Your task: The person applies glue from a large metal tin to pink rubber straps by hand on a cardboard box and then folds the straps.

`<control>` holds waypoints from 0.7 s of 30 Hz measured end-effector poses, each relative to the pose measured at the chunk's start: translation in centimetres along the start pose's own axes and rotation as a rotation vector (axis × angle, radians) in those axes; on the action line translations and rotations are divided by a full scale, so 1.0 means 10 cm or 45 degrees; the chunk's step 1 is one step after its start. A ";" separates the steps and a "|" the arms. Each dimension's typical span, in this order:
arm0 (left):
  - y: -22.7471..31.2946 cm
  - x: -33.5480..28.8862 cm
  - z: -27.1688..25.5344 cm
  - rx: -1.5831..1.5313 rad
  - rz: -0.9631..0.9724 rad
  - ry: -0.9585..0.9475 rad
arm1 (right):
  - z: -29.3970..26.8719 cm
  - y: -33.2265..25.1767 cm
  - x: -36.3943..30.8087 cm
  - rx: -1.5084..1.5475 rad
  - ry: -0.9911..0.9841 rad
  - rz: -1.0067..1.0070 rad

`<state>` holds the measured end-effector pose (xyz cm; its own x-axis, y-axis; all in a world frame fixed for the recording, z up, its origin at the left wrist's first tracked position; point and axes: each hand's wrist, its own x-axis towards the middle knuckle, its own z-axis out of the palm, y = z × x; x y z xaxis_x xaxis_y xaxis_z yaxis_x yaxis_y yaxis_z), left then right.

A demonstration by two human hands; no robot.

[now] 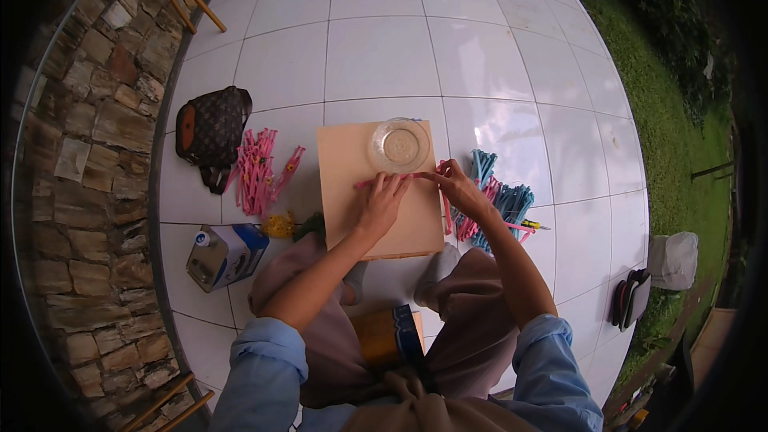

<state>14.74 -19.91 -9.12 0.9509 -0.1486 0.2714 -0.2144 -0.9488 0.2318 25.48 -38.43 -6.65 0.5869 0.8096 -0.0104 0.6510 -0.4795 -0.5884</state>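
A tan board (400, 224) lies on the white tiled floor in front of me. On its far edge stands a clear glass bowl (400, 145). My left hand (381, 204) presses flat on the board, its fingers on a thin pink strip (366, 183) that runs across the board just below the bowl. My right hand (460, 189) pinches the right end of the same strip. A pile of pink strips (258, 170) lies left of the board. Blue and pink strips (504, 200) lie in a heap to its right.
A brown patterned bag (212, 132) sits at the left near a stone wall (80, 152). A blue and white jug (226, 254) lies by my left knee. A yellow-handled cutter (534, 225) lies beside the blue strips. Grass (680, 112) borders the tiles on the right.
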 end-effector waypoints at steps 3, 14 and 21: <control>0.00 0.02 0.02 -0.054 0.036 0.061 | 0.01 0.05 -0.02 -0.056 0.024 -0.068; -0.01 0.03 0.04 -0.079 0.023 0.057 | 0.08 0.08 -0.04 -0.137 0.026 -0.057; 0.01 0.05 0.03 -0.114 -0.004 0.033 | 0.14 0.15 -0.08 -0.144 0.059 -0.022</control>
<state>15.23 -20.19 -9.27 0.9458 -0.1377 0.2941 -0.2318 -0.9205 0.3145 25.31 -39.30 -8.70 0.5952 0.8027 0.0379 0.7098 -0.5030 -0.4932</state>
